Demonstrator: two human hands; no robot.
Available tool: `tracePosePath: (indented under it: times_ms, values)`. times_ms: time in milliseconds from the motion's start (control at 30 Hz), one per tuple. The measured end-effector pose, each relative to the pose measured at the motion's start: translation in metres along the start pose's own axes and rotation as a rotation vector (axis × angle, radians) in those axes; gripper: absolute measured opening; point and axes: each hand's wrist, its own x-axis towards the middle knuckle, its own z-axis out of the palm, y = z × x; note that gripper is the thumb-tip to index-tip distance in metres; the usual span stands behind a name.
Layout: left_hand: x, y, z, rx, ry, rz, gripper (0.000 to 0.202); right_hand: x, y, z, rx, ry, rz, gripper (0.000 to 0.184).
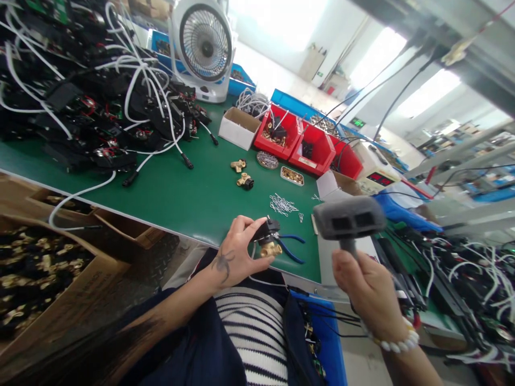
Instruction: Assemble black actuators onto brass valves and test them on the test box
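My left hand (237, 249) is closed around a brass valve fitting (270, 249) with a black part on top, held near the table's front edge. Blue-handled pliers (290, 247) lie just beyond it. In my right hand (364, 287) is the handle of a hammer, its grey, blocky head (349, 217) raised above the table and slightly blurred. Small metal clips (282, 204) are heaped on the green table (193, 195). Farther back lie a bare brass fitting (238, 165) and another brass fitting with a black cap (244, 181).
Black assemblies with white cables (96, 107) are piled at the left, beside a white fan (205, 51). Red bins (311, 153), a round dish of small pins (266, 160) and a power supply (378, 174) stand at the back. A carton of fittings (44, 279) sits lower left.
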Motion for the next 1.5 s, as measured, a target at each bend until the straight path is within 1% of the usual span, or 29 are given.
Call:
tracePosePath:
  times_ms: [100,133,167,267,300,333,433,467,500,533,633,667,700,800,833,867,900,1000,1033,1067,1167,1200,1233,1267,1333,1367,1400,1433,1500]
  values:
    - [0.000,-0.001,0.000,-0.009,0.003,0.009,0.072,0.001,-0.004,0.006,-0.159,-0.227,-0.043,0.055]
    - [0.000,-0.001,0.000,-0.010,0.000,0.012,0.072,0.002,-0.006,0.007,-0.179,-0.251,-0.063,0.056]
    - [0.000,-0.001,0.000,-0.010,-0.004,0.014,0.072,0.003,-0.008,0.006,-0.170,-0.226,-0.078,0.056]
    - [0.000,-0.001,0.000,-0.010,-0.014,0.011,0.073,0.004,-0.009,0.000,-0.066,-0.004,-0.062,0.055]
    - [0.000,-0.001,0.000,-0.011,-0.013,0.010,0.073,0.005,-0.009,0.000,-0.049,0.034,-0.048,0.054]
    - [0.000,-0.001,0.000,-0.012,-0.010,0.009,0.073,0.005,-0.008,0.000,-0.058,0.024,-0.037,0.054]
    - [0.000,-0.001,0.000,-0.006,-0.005,0.009,0.072,0.006,-0.006,0.004,-0.177,-0.166,-0.056,0.057]
    - [0.000,-0.001,0.001,-0.002,-0.004,0.009,0.071,0.006,-0.006,0.003,-0.213,-0.203,-0.069,0.058]
    - [0.000,-0.001,0.001,0.002,-0.003,0.009,0.071,0.005,-0.006,0.002,-0.229,-0.199,-0.079,0.058]
    - [0.000,-0.001,0.001,0.004,-0.003,0.010,0.071,0.005,-0.006,-0.001,-0.223,-0.159,-0.085,0.059]
    - [0.000,-0.001,0.001,0.006,-0.006,0.008,0.072,0.003,-0.008,-0.006,-0.135,0.062,-0.065,0.058]
    - [0.000,-0.001,0.000,0.006,-0.008,0.008,0.073,0.003,-0.009,-0.005,-0.119,0.086,-0.053,0.058]
    - [0.000,0.000,0.000,0.006,-0.007,0.008,0.073,0.003,-0.009,-0.003,-0.125,0.066,-0.044,0.058]
    - [0.001,0.000,0.000,0.004,-0.002,0.010,0.072,0.005,-0.010,0.007,-0.217,-0.147,-0.048,0.060]
    - [0.001,0.000,0.000,0.004,-0.003,0.009,0.071,0.005,-0.010,0.007,-0.232,-0.189,-0.059,0.059]
    - [0.001,0.000,0.000,0.003,-0.005,0.008,0.071,0.006,-0.010,0.007,-0.225,-0.185,-0.068,0.058]
    - [0.002,-0.001,0.000,0.002,-0.009,0.007,0.071,0.007,-0.010,0.005,-0.195,-0.148,-0.071,0.057]
    - [0.003,-0.001,0.000,-0.002,-0.018,0.004,0.073,0.007,-0.007,-0.001,-0.057,0.045,-0.055,0.055]
    - [0.003,-0.001,-0.001,-0.003,-0.018,0.003,0.073,0.007,-0.007,-0.001,-0.046,0.055,-0.048,0.055]
    - [0.003,-0.001,-0.001,-0.003,-0.015,0.003,0.072,0.007,-0.006,0.001,-0.061,0.024,-0.044,0.056]
    - [0.004,-0.001,0.000,-0.003,-0.005,0.006,0.071,0.008,-0.009,0.008,-0.198,-0.195,-0.065,0.057]
    - [0.004,-0.002,0.000,-0.005,-0.004,0.008,0.071,0.008,-0.010,0.008,-0.222,-0.226,-0.078,0.057]
    - [0.004,-0.002,0.000,-0.006,-0.005,0.009,0.071,0.008,-0.012,0.007,-0.222,-0.211,-0.089,0.057]
    - [0.004,-0.002,0.000,-0.009,-0.008,0.010,0.072,0.008,-0.013,0.004,-0.200,-0.163,-0.095,0.056]
    - [0.003,-0.002,0.000,-0.012,-0.011,0.009,0.073,0.008,-0.014,-0.001,-0.137,-0.026,-0.082,0.056]
    - [0.003,-0.002,0.000,-0.013,-0.010,0.009,0.073,0.008,-0.013,-0.002,-0.121,0.016,-0.071,0.056]
    - [0.003,-0.002,0.000,-0.014,-0.009,0.009,0.073,0.008,-0.012,-0.002,-0.131,0.016,-0.066,0.056]
    - [0.003,-0.002,0.000,-0.014,-0.007,0.010,0.072,0.008,-0.011,0.000,-0.163,-0.021,-0.068,0.057]
    - [0.003,-0.001,0.000,-0.017,-0.004,0.015,0.070,0.008,-0.010,0.005,-0.261,-0.139,-0.097,0.061]
